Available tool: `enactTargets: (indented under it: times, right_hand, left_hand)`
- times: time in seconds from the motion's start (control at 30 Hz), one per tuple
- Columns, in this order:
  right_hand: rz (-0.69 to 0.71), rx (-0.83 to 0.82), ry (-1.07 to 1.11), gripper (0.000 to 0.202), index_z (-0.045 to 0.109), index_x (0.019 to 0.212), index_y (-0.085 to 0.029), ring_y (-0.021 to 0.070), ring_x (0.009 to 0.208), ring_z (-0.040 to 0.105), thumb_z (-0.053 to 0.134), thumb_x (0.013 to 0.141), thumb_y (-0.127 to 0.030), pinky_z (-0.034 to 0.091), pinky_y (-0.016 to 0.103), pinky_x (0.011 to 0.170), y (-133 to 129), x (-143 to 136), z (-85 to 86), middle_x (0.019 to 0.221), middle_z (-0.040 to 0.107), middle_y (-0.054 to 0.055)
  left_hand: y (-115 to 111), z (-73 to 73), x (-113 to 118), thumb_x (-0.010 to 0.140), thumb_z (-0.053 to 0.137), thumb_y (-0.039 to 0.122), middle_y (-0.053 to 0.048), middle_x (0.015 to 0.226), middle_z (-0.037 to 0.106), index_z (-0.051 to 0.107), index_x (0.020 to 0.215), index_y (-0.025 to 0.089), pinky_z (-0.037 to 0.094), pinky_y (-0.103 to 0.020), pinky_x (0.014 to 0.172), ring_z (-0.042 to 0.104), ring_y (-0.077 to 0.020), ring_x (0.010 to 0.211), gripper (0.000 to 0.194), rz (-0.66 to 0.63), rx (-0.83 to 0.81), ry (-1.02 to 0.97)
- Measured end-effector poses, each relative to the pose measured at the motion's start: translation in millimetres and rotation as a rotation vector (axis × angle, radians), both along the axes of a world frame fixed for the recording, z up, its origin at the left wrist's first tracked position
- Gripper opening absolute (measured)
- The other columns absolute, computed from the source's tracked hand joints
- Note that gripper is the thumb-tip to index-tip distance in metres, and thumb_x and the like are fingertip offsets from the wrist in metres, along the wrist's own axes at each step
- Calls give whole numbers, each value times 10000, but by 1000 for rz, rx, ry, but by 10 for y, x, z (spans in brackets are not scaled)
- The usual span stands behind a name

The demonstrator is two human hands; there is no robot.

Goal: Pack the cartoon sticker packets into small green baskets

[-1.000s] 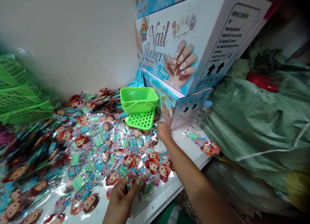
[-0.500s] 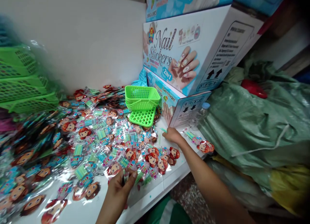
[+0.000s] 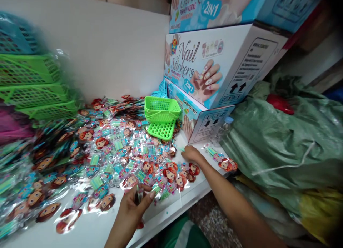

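Note:
My left hand (image 3: 135, 205) is at the table's front edge, thumb and fingers closed on a small plastic packet (image 3: 139, 193). Part of it stands up between the fingers, greenish and clear, and a reddish bit shows below the palm. Further right, my right hand (image 3: 192, 154) is closed and low over the white table, with a faint pale green piece at its fingertips; the fingers are mostly hidden. Between and beyond both hands spreads a pile of clear packets (image 3: 118, 146) holding green sticks and cartoon-head cards. A few lie close by, such as a red-haired one (image 3: 170, 173).
Green baskets (image 3: 162, 110) stand behind the pile, before stacked nail-sticker boxes (image 3: 198, 69). More stacked baskets (image 3: 40, 98) are at the left. A lone packet (image 3: 221, 158) lies right of my arm, near a blue-capped bottle (image 3: 226, 124) and a green sack (image 3: 289, 140).
The view has shifted slightly, moving the scene right and down. My left thumb and fingers have spread a little around the packet. My right hand stays at nearly the same place.

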State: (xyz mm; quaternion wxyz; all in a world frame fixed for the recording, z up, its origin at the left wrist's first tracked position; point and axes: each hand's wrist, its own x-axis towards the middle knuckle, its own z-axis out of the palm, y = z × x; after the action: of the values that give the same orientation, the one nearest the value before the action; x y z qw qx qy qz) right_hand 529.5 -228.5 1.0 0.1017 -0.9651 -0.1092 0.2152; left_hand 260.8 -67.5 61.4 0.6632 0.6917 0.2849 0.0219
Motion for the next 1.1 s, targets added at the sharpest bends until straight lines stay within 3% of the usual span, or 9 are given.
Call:
enactTargets:
  times: [0.2, 0.37, 0.5, 0.6, 0.7, 0.83, 0.9, 1.0, 1.1]
  right_hand:
    - [-175, 385, 79, 268, 600, 985, -124, 145, 773, 606, 528, 896, -367, 514, 308, 679, -277, 58, 12, 932, 623, 33]
    - [-293, 755, 129, 259, 571, 840, -121, 84, 547, 530, 470, 906, -350, 449, 223, 522, -264, -13, 62, 685, 561, -9]
    - [-294, 1045, 188, 196, 497, 942, -155, 55, 446, 433, 411, 852, -307, 367, 175, 440, -166, -257, 193, 621, 460, -52]
    - [-207, 1157, 284, 282, 478, 997, -185, 42, 377, 266, 470, 818, -402, 249, 155, 373, -99, -588, 335, 544, 327, -106]
    - [-60, 1153, 474, 348, 521, 913, -173, 38, 361, 199, 554, 789, -497, 186, 161, 356, -29, -954, 472, 479, 238, -128]
    - [180, 1044, 667, 394, 547, 855, -165, 54, 347, 259, 489, 839, -554, 244, 188, 386, 74, -1325, 654, 426, 239, -124]
    - [330, 923, 585, 402, 557, 836, -167, 74, 380, 334, 415, 883, -541, 289, 205, 430, 125, -1455, 759, 429, 303, -100]
    - [614, 703, 288, 344, 548, 755, -172, 109, 532, 461, 404, 911, -443, 334, 229, 536, 214, -1627, 912, 567, 501, -31]
    - [757, 462, 33, 209, 547, 704, -161, 149, 631, 522, 460, 862, -266, 329, 247, 587, 308, -1772, 1028, 671, 593, 25]
  left_hand:
    - [41, -12, -5, 655, 655, 534, 8, 620, 553, 623, 758, 178, 400, -235, 513, 474, -120, 545, 373, 32, 9, -83]
    - [24, 24, -29, 647, 678, 510, 6, 642, 567, 619, 828, 177, 421, -257, 549, 501, -136, 577, 384, 28, -25, -87]
    - [21, 109, -88, 683, 658, 498, -15, 746, 608, 600, 965, 175, 434, -262, 594, 543, -156, 659, 433, 30, -89, -108]
    - [96, 177, -98, 747, 607, 483, -9, 766, 601, 570, 990, 180, 441, -269, 671, 550, -156, 708, 390, 13, -98, -125]
    - [205, 228, -66, 774, 596, 451, -15, 845, 595, 554, 966, 189, 443, -279, 743, 560, -167, 803, 327, 18, -19, -219]
    - [283, 302, -19, 840, 513, 438, -17, 887, 591, 522, 1001, 213, 441, -269, 700, 562, -168, 822, 277, 6, 120, -326]
    - [261, 350, 5, 874, 453, 434, -13, 856, 587, 510, 961, 214, 432, -265, 673, 558, -163, 797, 244, 14, 193, -339]
    - [150, 397, 57, 916, 364, 402, -17, 837, 573, 503, 923, 209, 421, -286, 707, 543, -160, 785, 237, 31, 342, -389]
    - [4, 363, 100, 929, 324, 365, -35, 845, 566, 522, 890, 203, 408, -311, 759, 533, -173, 819, 259, -49, 474, -445]
